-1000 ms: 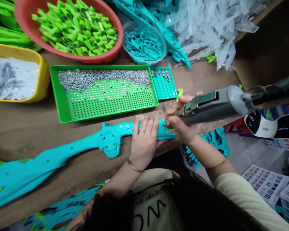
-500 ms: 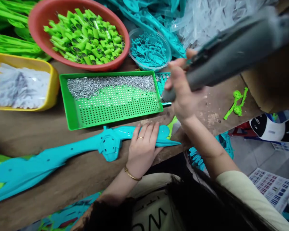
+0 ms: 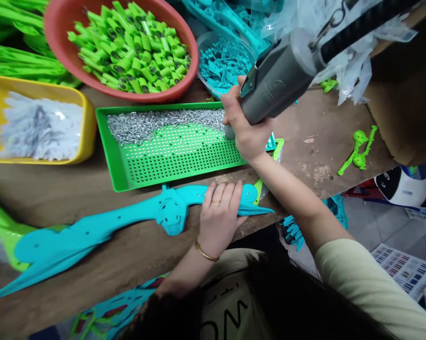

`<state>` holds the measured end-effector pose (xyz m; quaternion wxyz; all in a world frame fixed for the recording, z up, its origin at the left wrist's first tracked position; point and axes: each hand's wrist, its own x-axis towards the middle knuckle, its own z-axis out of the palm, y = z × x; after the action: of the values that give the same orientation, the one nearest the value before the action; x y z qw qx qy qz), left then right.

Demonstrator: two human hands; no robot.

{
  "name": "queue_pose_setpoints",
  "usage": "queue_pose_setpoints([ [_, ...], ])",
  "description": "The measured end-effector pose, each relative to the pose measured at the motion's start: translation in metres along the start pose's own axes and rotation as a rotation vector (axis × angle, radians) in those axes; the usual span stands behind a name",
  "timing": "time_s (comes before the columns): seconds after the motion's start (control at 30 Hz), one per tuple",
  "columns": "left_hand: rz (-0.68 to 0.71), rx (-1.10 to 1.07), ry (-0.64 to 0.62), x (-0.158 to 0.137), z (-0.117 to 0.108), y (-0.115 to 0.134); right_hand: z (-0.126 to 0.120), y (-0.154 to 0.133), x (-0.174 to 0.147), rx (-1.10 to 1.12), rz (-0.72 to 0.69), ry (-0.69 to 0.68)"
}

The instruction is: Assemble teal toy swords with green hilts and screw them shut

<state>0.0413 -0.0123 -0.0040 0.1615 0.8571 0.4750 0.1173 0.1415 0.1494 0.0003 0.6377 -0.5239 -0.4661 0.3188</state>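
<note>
A long turquoise plastic bow-shaped part [image 3: 128, 217] lies along the front of the bench. My left hand [image 3: 220, 212] is closed over its right end, fingers together across the top, thumb at the lower edge. My right hand [image 3: 250, 134] is wrapped round a grey electric screwdriver [image 3: 276, 78] with a black cable at its upper end. The driver slants down to the left, its nose over the right side of a green perforated tray [image 3: 163, 163]. Small silver screws [image 3: 135, 125] are heaped along that tray's far side. The driver's bit tip is not clearly visible.
Behind the tray stand a red bowl [image 3: 193, 66] of green cylinders and a clear tub [image 3: 227, 66] of turquoise pieces. A yellow bin [image 3: 89, 125] with pale pieces is at left. Small green parts [image 3: 358, 148] lie at right, near a cardboard box [image 3: 397, 108].
My right hand and the screwdriver have moved left, to the tray's right side. My left hand stays on the turquoise part. The whole view has shifted slightly.
</note>
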Motion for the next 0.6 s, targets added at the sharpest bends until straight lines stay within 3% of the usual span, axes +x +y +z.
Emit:
queue_pose_setpoints([
  [0.13,0.006,0.022,-0.001,0.0,0.001,-0.001,0.003,-0.003,0.001,0.069,-0.055,-0.027],
  [0.27,0.032,0.023,-0.026,0.001,0.0,-0.004,-0.008,-0.027,0.003,0.134,-0.152,0.043],
  [0.37,0.031,-0.003,-0.049,0.002,-0.002,-0.001,-0.037,-0.057,-0.011,0.172,-0.204,0.035],
  [0.5,-0.023,-0.071,-0.025,0.004,-0.002,0.008,-0.086,-0.089,-0.05,0.268,-0.161,-0.094],
  [0.6,-0.025,-0.142,-0.01,0.004,0.002,0.014,-0.117,-0.094,-0.08,0.124,-0.137,-0.119],
])
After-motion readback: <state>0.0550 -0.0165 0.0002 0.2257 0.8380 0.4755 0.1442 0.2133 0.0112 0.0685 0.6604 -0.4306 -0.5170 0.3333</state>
